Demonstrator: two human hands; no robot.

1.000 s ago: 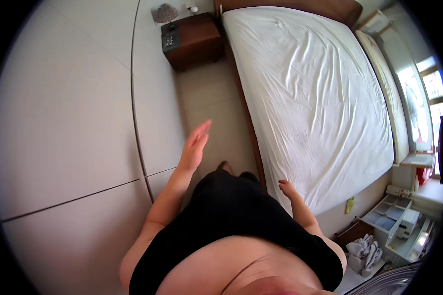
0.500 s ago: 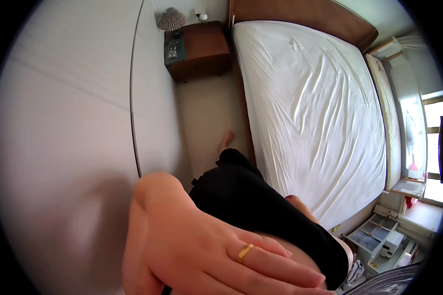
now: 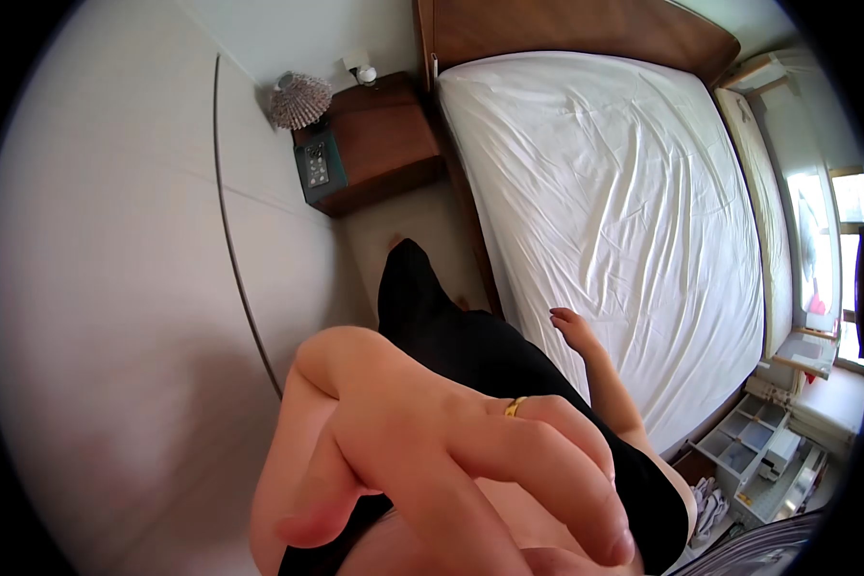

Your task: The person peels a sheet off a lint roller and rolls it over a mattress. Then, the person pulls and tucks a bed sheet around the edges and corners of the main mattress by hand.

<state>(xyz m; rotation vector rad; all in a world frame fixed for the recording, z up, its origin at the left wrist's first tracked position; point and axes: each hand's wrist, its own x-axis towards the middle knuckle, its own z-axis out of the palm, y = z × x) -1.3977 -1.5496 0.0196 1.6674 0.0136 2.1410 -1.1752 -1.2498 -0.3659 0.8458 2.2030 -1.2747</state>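
My left hand point(image 3: 451, 432) is raised close to the camera, back side towards me, with a gold ring point(image 3: 516, 407) on one finger. Its fingers are bent but spread apart, and nothing shows between them. Below it is my body in black clothing point(image 3: 480, 355). My right hand point(image 3: 574, 329) hangs out at my side, in front of the white-sheeted bed point(image 3: 634, 230). Its fingers are loosely extended and hold nothing visible. Whether it touches the sheet, I cannot tell.
Ahead stands a brown nightstand point(image 3: 384, 134) with a pleated-shade lamp point(image 3: 300, 101) and a dark control panel point(image 3: 317, 165). A pale panelled wall point(image 3: 134, 288) runs along the left. The wooden headboard point(image 3: 576, 34) is at the back; grey storage trays point(image 3: 744, 437) are at lower right.
My left hand's fingers have gone from flat and close together to bent and spread. My right hand has swung forward into fuller view. The nightstand appears nearer, and my legs have shifted.
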